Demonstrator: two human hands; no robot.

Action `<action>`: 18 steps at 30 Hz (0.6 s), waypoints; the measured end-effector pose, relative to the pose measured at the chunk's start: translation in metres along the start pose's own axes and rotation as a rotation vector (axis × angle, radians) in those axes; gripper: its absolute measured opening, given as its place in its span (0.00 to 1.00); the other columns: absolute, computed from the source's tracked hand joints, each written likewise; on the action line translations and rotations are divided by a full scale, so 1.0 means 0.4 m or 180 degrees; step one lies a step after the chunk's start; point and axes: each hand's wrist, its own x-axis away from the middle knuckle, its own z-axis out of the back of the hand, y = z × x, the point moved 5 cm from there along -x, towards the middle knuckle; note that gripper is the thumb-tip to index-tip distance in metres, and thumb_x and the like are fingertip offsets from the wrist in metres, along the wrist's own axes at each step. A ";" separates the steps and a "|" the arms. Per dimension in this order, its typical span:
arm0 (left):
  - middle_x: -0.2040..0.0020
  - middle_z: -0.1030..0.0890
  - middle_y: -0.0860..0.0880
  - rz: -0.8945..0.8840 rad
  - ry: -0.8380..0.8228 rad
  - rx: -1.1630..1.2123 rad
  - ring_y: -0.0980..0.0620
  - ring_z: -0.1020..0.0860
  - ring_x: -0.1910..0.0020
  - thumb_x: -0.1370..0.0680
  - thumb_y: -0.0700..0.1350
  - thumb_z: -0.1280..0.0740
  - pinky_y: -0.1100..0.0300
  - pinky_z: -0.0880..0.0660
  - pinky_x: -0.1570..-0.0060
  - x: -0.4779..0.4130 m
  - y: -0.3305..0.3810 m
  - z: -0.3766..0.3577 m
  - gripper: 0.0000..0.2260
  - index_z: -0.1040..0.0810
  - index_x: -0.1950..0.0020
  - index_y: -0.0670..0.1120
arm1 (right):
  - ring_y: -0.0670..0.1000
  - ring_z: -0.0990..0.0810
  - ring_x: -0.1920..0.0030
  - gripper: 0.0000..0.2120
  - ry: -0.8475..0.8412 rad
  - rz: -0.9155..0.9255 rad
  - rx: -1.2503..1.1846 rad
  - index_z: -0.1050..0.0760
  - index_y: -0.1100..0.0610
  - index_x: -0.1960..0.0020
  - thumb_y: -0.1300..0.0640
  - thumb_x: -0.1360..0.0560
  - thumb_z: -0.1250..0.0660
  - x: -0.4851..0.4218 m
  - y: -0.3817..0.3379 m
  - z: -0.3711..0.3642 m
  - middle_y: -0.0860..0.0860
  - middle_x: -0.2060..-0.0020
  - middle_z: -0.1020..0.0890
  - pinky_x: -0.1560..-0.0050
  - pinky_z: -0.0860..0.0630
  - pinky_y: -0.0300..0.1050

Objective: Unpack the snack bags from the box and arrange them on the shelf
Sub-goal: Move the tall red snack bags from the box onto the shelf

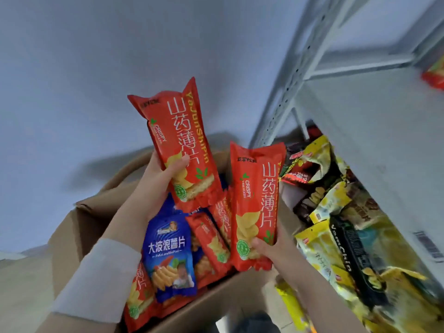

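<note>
Well, a plain grey wall [96, 56] fills most of my feed, top and left. On the right stands the grey metal shelf [360, 131], tilted in my wide view, with its perforated upright [286, 92] at the near corner. Its lower level is crowded with yellow snack bags [319, 248] and some darker packs [298, 176] in a jumble; blur keeps me from reading most of them. At the far right edge, on a higher board, I catch part of a red packet [434, 75].

Below me sits the open cardboard box [79, 227], flaps out, just beside the shelf. Inside it lie more red bags [211, 243] and a blue chip bag [170, 255], leaning against each other.

Both hands are above the box, each with a long red yam-crisp bag. The left hand [163, 181], with a pale sleeve [96, 280] on its forearm, grips the higher bag [177, 131] around its lower half, thumb across the front and fingers behind. The right hand [266, 248] holds the second bag [254, 200] by its bottom end, thumb on the front, close to the shelf's edge. Both bags stand roughly upright, apart from each other.
</note>
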 end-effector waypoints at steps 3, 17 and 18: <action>0.41 0.20 0.46 -0.0255 -0.0210 0.0330 0.43 0.21 0.42 0.39 0.56 0.21 0.38 0.29 0.41 -0.022 0.042 -0.206 0.34 0.29 0.37 0.53 | 0.45 0.17 0.51 0.50 0.0207 0.0313 -0.0317 0.32 0.46 0.39 0.36 0.58 0.20 0.076 -0.055 0.154 0.46 0.50 0.16 0.59 0.21 0.36; 0.50 0.17 0.59 -0.1086 -0.1639 -0.0922 0.56 0.18 0.49 0.46 0.62 0.23 0.57 0.20 0.49 -0.179 0.037 -1.054 0.34 0.28 0.43 0.58 | 0.50 0.19 0.68 0.30 0.1519 0.1271 -0.0427 0.32 0.56 0.40 0.52 0.38 0.26 0.255 -0.204 0.854 0.57 0.60 0.15 0.72 0.28 0.37; 0.50 0.17 0.59 -0.1128 -0.1712 -0.0968 0.57 0.18 0.49 0.46 0.62 0.22 0.57 0.20 0.50 -0.204 0.034 -1.087 0.34 0.28 0.43 0.58 | 0.52 0.18 0.67 0.29 0.1573 0.1341 -0.0437 0.33 0.56 0.39 0.53 0.37 0.27 0.234 -0.218 0.887 0.58 0.59 0.15 0.72 0.29 0.37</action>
